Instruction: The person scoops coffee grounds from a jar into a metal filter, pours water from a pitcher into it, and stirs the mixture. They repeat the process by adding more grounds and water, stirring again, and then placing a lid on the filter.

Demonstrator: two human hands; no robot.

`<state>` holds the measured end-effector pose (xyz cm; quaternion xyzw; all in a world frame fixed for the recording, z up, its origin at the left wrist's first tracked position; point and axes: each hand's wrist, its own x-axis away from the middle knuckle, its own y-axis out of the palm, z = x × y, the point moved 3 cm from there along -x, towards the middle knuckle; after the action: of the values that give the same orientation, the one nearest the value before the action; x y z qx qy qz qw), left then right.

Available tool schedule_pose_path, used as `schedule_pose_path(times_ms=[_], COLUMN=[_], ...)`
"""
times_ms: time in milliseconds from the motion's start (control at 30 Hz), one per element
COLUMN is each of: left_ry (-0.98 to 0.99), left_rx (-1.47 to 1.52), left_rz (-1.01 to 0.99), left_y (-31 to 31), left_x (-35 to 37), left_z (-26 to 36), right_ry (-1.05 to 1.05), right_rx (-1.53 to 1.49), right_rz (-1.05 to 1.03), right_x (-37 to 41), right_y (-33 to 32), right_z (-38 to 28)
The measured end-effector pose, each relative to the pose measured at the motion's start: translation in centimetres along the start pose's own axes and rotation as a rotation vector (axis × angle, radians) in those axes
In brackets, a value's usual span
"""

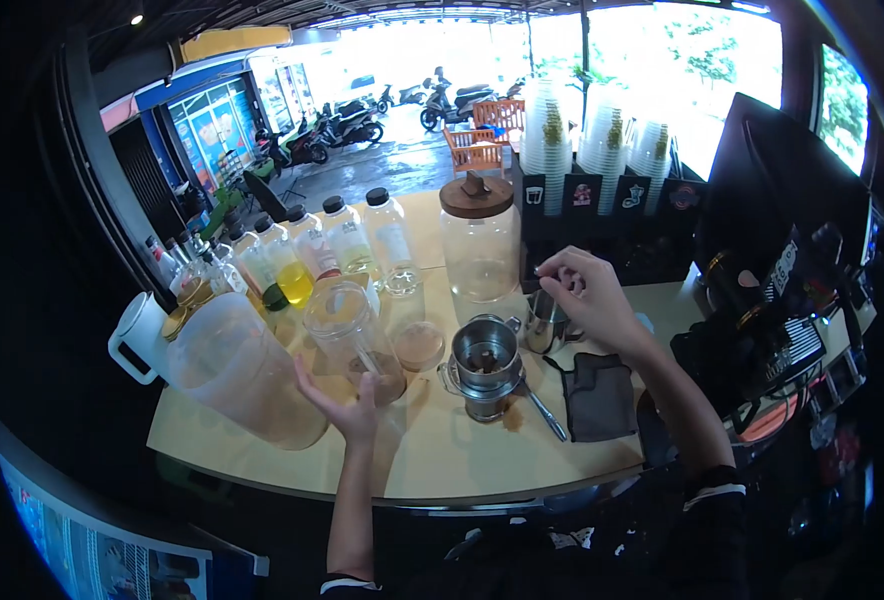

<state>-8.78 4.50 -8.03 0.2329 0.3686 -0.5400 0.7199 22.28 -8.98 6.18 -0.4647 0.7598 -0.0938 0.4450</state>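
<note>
My left hand (347, 410) is spread against the near left side of a clear jar (342, 318) with dark brown contents low inside. A thin light-coloured stick shape shows in that jar. Over a steel pitcher (543, 325), my right hand (592, 300) is raised with thumb and fingertips pinched together; what they hold, if anything, I cannot make out. Between the hands stands a metal drip filter (485, 352), dark bits inside it, on a small metal cup (486, 405). A spoon (544, 412) lies beside it near brown powder spilled on the counter.
A round clear lid (419, 346) lies beside the jar. Left are a large translucent jug (242, 365) and a white pitcher (140, 340). Bottles (346, 240) and a wooden-lidded jar (480, 245) line the back. A dark cloth (602, 398) and stacked cups (547, 140) are right.
</note>
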Motion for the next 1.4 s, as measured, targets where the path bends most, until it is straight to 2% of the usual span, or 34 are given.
schedule_pose_path(times_ms=[67, 100, 167, 200, 233, 267, 300, 333, 367, 400, 467, 500, 667, 767, 900, 967, 1000, 1067, 1200, 1400], left_ry=[0.144, 0.145, 0.266, 0.265, 0.237, 0.207, 0.206, 0.142, 0.077, 0.075, -0.047, -0.127, -0.122, -0.117, -0.096, -0.083, -0.067, -0.077, -0.068, -0.089], left_rx=[-0.011, -0.005, 0.179, 0.183, 0.269, 0.356, 0.361, 0.447, 0.531, 0.536, 0.675, 0.65, 0.653, 0.644, 0.646, 0.622, 0.601, 0.578, 0.577, 0.563], left_rz=[0.113, 0.108, -0.07, -0.075, -0.216, -0.358, -0.362, -0.449, -0.537, -0.541, -0.638, -0.646, -0.671, -0.686, -0.697, -0.7, -0.707, -0.705, -0.683, -0.67], left_y=[-0.3, -0.1, 1.1, 1.7, 3.0, 4.2, 5.1, 6.3, 7.3, 8.0, 9.5, 9.5, 9.8, 9.7, 9.5, 9.6, 9.6, 9.5, 9.4, 9.4], left_x=[-0.2, -0.1, 0.4, 0.5, 0.5, 0.6, 0.7, 0.7, 1.0, 1.3, 2.3, 2.8, 3.7, 3.7, 3.7, 4.0, 4.1, 4.1, 4.0, 4.2], left_z=[1.9, 2.4, 3.6, 4.0, 4.4, 4.8, 5.2, 5.5, 5.7, 5.5, 4.7, 4.8, 3.8, 3.5, 3.9, 3.2, 3.0, 2.8, 3.1, 3.0], right_ry=[0.093, 0.138, 0.216, 0.289, 0.381, 0.386, 0.469, 0.549, 0.588, 0.593, 0.551, 0.555, 0.474, 0.412, 0.453, 0.41, 0.409, 0.27, 0.257, 0.23], right_rx=[0.084, 0.098, 0.142, 0.183, 0.194, 0.197, 0.13, 0.062, 0.036, 0.039, -0.335, -0.334, -0.529, -0.484, -0.502, -0.346, -0.35, -0.343, -0.409, -0.514], right_rz=[0.034, 0.031, 0.044, 0.053, 0.025, 0.027, -0.032, -0.092, -0.079, -0.076, -0.044, -0.04, 0.048, 0.1, 0.131, 0.236, 0.23, 0.177, 0.124, 0.024], right_x=[1.1, 1.6, 2.9, 3.6, 4.1, 4.6, 5.1, 5.6, 6.1, 6.5, 7.2, 7.5, 8.6, 8.8, 8.4, 7.6, 7.0, 5.6, 3.1, 0.9], right_y=[0.0, 0.3, 0.9, 1.2, 1.7, 2.0, 2.4, 2.9, 3.6, 4.1, 4.8, 5.0, 5.8, 5.8, 4.3, 2.9, 2.2, 0.4, -1.5, -1.7], right_z=[3.8, 6.0, 9.6, 11.3, 12.5, 13.4, 14.0, 14.8, 16.4, 16.9, 17.8, 17.5, 16.3, 17.5, 15.4, 13.4, 12.5, 10.2, 4.4, 0.0])
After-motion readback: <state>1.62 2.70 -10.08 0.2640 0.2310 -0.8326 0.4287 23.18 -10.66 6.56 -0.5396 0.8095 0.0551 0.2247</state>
